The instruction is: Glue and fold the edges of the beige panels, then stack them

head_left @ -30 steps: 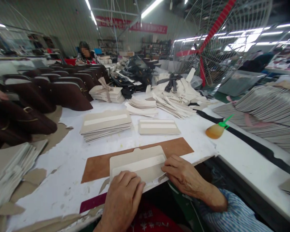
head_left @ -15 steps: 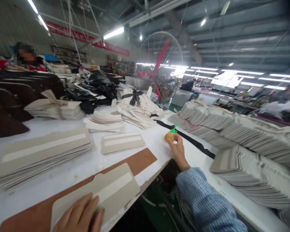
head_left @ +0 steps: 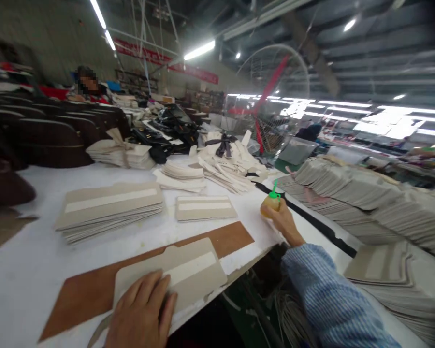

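Since the earlier frame, the right hand [head_left: 283, 220] had left the card and reached out to the small amber squeeze bottle with a green nozzle [head_left: 270, 203], fingers now curled around its belly at the white table's [head_left: 32, 261] right edge. The left hand [head_left: 142, 313] lay flat, fingers spread, pressing the beige tabbed card panel with a pale strip [head_left: 174, 273] onto the brown backing sheet [head_left: 94, 290]. The bottle looked light, soft-walled and possibly slick; its middle seemed the best place to hold.
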A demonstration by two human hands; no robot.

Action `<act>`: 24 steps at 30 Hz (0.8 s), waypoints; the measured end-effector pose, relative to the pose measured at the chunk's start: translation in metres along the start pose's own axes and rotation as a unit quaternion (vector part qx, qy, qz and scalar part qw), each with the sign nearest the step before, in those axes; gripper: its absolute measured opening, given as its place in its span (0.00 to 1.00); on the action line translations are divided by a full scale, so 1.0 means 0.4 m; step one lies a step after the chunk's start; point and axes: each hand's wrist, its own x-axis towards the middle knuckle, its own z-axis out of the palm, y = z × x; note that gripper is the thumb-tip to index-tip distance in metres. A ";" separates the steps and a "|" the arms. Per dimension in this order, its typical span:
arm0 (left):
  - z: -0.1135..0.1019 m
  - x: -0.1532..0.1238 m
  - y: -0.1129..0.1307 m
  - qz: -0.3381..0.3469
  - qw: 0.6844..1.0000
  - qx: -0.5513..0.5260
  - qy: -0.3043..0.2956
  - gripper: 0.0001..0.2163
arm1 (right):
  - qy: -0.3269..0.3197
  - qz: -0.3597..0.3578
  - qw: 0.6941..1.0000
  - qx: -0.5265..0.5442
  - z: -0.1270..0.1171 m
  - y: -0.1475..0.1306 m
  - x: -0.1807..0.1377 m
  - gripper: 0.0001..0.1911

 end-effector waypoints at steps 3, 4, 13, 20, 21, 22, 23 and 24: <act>-0.036 0.014 0.044 -0.070 0.996 -0.007 -0.055 0.11 | -0.149 -0.026 0.989 -0.004 0.018 -0.084 -0.050 0.27; -0.044 0.017 0.053 -0.087 0.994 -0.011 -0.069 0.11 | -0.213 -0.056 0.975 -0.010 0.026 -0.118 -0.071 0.26; -0.075 0.029 0.081 -0.146 0.978 -0.052 -0.137 0.11 | -0.399 -0.136 0.907 -0.020 0.099 -0.355 -0.228 0.40; -0.092 0.049 0.097 -0.177 0.965 -0.062 -0.184 0.10 | -0.425 -0.135 0.892 0.077 0.136 -0.443 -0.278 0.29; -0.094 0.050 0.098 -0.180 0.963 -0.062 -0.188 0.10 | -0.422 -0.140 0.891 0.094 0.148 -0.453 -0.285 0.29; -0.095 0.051 0.099 -0.184 0.962 -0.062 -0.192 0.10 | -0.419 -0.146 0.890 0.109 0.161 -0.461 -0.291 0.28; -0.095 0.052 0.100 -0.186 0.961 -0.062 -0.194 0.10 | -0.416 -0.152 0.888 0.122 0.175 -0.469 -0.297 0.28; -0.096 0.052 0.100 -0.187 0.961 -0.063 -0.194 0.11 | -0.415 -0.159 0.885 0.136 0.188 -0.476 -0.301 0.28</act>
